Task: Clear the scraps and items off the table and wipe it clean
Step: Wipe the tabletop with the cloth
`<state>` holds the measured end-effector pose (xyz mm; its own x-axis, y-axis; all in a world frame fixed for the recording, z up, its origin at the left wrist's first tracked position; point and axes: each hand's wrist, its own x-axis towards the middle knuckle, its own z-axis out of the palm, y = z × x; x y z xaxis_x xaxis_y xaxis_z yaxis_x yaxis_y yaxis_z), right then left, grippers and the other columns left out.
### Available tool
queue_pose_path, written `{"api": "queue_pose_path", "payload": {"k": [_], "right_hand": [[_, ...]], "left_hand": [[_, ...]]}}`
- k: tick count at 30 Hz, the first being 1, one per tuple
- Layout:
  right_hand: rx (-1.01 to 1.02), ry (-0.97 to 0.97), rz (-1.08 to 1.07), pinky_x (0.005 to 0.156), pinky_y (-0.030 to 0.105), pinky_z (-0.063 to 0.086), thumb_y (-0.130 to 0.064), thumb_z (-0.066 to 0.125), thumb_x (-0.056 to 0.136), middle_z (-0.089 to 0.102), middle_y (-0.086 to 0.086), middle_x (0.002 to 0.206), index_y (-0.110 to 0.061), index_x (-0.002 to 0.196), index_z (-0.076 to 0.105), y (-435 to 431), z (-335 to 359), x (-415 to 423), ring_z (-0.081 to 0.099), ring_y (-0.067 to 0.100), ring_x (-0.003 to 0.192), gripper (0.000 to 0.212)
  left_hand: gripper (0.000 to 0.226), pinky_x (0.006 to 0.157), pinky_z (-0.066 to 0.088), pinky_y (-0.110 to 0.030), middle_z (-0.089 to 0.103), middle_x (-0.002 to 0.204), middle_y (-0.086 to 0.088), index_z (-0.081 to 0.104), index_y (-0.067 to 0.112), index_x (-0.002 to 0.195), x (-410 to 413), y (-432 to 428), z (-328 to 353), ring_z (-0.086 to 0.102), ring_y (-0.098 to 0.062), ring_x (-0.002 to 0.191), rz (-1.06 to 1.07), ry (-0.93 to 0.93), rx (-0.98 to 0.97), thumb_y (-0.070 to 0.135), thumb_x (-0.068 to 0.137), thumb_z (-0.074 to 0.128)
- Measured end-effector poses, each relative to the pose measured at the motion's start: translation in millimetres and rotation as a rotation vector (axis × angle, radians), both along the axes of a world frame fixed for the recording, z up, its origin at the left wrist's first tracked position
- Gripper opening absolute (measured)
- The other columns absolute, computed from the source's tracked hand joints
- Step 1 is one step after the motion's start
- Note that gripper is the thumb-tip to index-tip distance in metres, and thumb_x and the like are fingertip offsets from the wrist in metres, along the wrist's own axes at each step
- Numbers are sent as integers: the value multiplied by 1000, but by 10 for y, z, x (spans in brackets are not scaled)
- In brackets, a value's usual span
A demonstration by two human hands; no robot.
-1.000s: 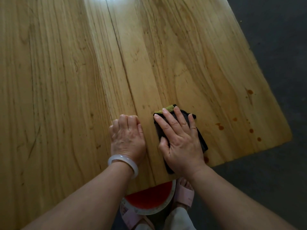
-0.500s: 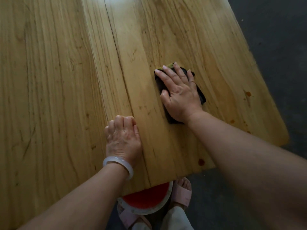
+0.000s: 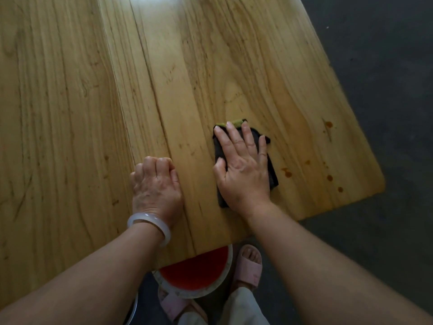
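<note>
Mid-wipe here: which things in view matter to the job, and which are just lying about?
In the job: dark cloth under the right hand; left hand resting on the table; brown spots near the right corner.
Just about: red basin under the table edge; pink sandals; white bangle.

1 bench (image 3: 70,113). 1 dark cloth (image 3: 272,172), near the bench's near right corner. 2 hands: left hand (image 3: 155,188), right hand (image 3: 243,170). 1 pale bangle (image 3: 145,216). Roughly 6 reddish spots (image 3: 287,174) along the right edge. 1 red round thing (image 3: 194,273) under the near edge. 2 pink sandals (image 3: 249,268) on the floor.
</note>
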<state>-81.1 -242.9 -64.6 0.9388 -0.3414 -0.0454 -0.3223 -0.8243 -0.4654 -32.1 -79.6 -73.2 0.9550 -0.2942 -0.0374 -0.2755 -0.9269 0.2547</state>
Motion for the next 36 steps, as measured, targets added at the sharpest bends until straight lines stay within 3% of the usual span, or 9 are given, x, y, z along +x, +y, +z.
{"api": "queue_pose_path", "payload": {"k": [12, 27, 36], "right_hand": [[-63, -125, 228, 121, 54, 15, -29, 44, 91, 37, -4, 157, -27, 147, 46, -231, -74, -618, 20, 21, 151, 56], [-58, 30, 121, 123, 44, -4, -41, 25, 89, 25, -12, 161, -36, 152, 32, -972, -37, 95, 6, 13, 152, 64], [-69, 88, -79, 122, 45, -9, -35, 29, 95, 13, -10, 165, -36, 156, 19, -1037, -55, 399, -3, 13, 152, 62]], "left_hand": [[23, 85, 33, -41, 41, 96, -6, 48, 17, 93, 1, -9, 18, 38, -26, 87, 1, 4, 9, 30, 88, 30], [20, 82, 33, -41, 39, 94, -6, 46, 17, 91, -1, -19, 26, 34, -22, 84, 15, 0, 20, 29, 88, 31], [21, 83, 32, -41, 38, 94, -6, 46, 16, 93, -19, -24, 32, 31, -20, 84, 11, -6, 12, 29, 89, 30]]}}
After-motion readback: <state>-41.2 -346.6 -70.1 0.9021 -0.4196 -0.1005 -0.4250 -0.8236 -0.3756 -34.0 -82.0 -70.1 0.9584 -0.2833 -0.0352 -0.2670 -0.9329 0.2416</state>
